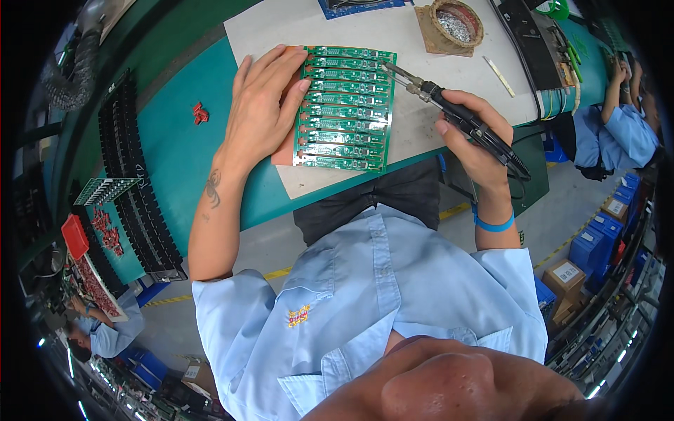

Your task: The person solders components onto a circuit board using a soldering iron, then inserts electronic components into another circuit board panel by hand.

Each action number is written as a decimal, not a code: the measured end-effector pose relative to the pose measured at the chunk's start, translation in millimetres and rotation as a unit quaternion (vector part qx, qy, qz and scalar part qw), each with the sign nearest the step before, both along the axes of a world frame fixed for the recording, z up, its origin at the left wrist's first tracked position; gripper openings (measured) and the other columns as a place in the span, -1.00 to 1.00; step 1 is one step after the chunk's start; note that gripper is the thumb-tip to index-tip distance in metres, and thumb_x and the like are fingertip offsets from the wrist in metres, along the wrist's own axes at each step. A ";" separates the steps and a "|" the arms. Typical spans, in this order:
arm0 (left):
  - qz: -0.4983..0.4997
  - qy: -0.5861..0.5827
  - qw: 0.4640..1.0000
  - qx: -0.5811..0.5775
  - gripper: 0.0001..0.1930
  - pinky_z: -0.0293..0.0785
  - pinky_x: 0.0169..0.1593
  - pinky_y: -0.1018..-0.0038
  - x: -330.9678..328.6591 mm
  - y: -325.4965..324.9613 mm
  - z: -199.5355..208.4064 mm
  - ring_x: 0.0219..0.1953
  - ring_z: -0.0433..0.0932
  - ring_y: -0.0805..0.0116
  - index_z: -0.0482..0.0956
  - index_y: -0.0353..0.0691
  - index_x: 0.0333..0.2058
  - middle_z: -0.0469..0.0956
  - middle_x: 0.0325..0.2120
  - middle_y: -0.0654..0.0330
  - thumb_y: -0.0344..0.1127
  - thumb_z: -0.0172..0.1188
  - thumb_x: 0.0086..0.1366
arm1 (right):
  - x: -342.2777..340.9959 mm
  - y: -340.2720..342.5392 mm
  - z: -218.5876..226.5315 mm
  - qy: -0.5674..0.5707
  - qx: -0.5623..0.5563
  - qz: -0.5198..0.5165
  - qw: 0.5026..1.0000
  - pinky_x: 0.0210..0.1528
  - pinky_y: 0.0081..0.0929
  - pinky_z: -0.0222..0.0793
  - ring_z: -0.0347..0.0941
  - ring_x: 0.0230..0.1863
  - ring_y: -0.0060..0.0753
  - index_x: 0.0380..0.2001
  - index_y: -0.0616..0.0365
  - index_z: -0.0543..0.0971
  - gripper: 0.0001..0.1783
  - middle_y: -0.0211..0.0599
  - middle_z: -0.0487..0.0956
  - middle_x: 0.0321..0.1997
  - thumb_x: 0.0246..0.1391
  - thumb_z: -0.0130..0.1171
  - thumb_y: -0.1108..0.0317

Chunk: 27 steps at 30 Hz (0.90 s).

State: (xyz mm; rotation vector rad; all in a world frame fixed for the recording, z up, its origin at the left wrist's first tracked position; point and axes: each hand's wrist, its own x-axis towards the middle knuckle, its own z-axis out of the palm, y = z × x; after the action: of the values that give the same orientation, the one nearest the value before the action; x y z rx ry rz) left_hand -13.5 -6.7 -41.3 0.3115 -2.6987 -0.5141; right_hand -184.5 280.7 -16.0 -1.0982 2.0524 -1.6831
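Observation:
A green circuit board panel (344, 112), divided into several narrow strips with small parts on them, lies on a pale sheet over the bench. My left hand (267, 102) rests flat along its left edge, fingers stretched out and thumb on the strips. In my right hand (481, 130) is a black soldering iron (467, 119), held like a pen with the fingers wrapped round its handle. Its metal tip, with a thin guide beside it, reaches the panel's upper right corner. Whether the tip touches the board I cannot tell.
A round tub (455, 27) of silvery scraps stands on a brown pad at the back. Near it lies a thin pale stick (499, 76). Small red parts (200, 113) sit on the green bench (168, 154) at left, beside a black slotted rack (133, 182). Co-workers sit at both sides.

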 end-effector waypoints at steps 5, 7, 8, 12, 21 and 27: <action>0.000 -0.001 1.000 -0.001 -0.61 0.10 0.54 -0.07 0.4 0.1 1.0 0.42 0.42 0.15 0.63 -0.16 0.21 0.65 0.19 0.20 -0.17 0.18 0.52 | -2.5 -2.9 -1.0 0.005 -0.004 0.003 1.000 -0.20 -0.65 0.48 0.57 -0.30 -0.52 0.04 0.29 0.71 -0.53 -0.27 0.75 -0.24 -0.02 0.41 0.59; -0.001 -0.005 1.000 -0.004 -0.61 0.10 0.54 -0.07 0.5 0.1 1.3 0.42 0.42 0.15 0.63 -0.16 0.21 0.65 0.19 0.21 -0.17 0.18 0.51 | -3.7 -4.9 0.0 0.007 0.002 0.001 1.000 -0.20 -0.65 0.48 0.56 -0.30 -0.52 0.04 0.29 0.71 -0.54 -0.27 0.75 -0.23 -0.01 0.41 0.59; -0.001 -0.007 1.000 -0.005 -0.61 0.10 0.54 -0.07 0.5 0.0 1.3 0.42 0.42 0.15 0.63 -0.16 0.22 0.65 0.19 0.21 -0.17 0.18 0.51 | -4.0 -5.7 0.2 0.008 0.006 0.001 1.000 -0.20 -0.65 0.48 0.56 -0.30 -0.52 0.04 0.29 0.71 -0.54 -0.27 0.75 -0.23 -0.01 0.41 0.59; -0.002 -0.004 1.000 -0.004 -0.61 0.10 0.54 -0.06 0.9 -0.3 0.9 0.42 0.42 0.15 0.63 -0.16 0.22 0.65 0.20 0.22 -0.17 0.19 0.51 | -6.4 -6.3 -1.0 -0.002 0.009 0.014 1.000 -0.19 -0.64 0.48 0.56 -0.29 -0.51 0.03 0.29 0.71 -0.54 -0.27 0.75 -0.22 -0.01 0.40 0.59; -0.002 -0.002 1.000 0.000 -0.61 0.10 0.54 -0.06 1.0 0.5 0.7 0.42 0.41 0.15 0.62 -0.15 0.22 0.64 0.21 0.23 -0.17 0.19 0.51 | -7.1 -6.0 -3.2 0.004 0.010 0.025 1.000 -0.18 -0.64 0.48 0.57 -0.28 -0.48 0.02 0.29 0.71 -0.54 -0.25 0.75 -0.19 -0.03 0.40 0.59; 0.001 -0.009 1.000 0.003 -0.61 0.09 0.55 -0.06 0.7 1.6 2.9 0.43 0.41 0.16 0.62 -0.15 0.22 0.64 0.21 0.24 -0.17 0.19 0.51 | -6.9 -5.8 -1.9 0.007 0.018 0.022 1.000 -0.17 -0.63 0.48 0.58 -0.27 -0.47 0.03 0.29 0.71 -0.54 -0.24 0.76 -0.18 -0.03 0.40 0.59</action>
State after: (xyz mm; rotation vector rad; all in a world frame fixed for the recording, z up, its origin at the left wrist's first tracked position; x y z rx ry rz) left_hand -12.8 -5.1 -38.4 0.3228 -2.7146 -0.5207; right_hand -191.4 274.9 -17.9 -1.1395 2.0432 -1.6152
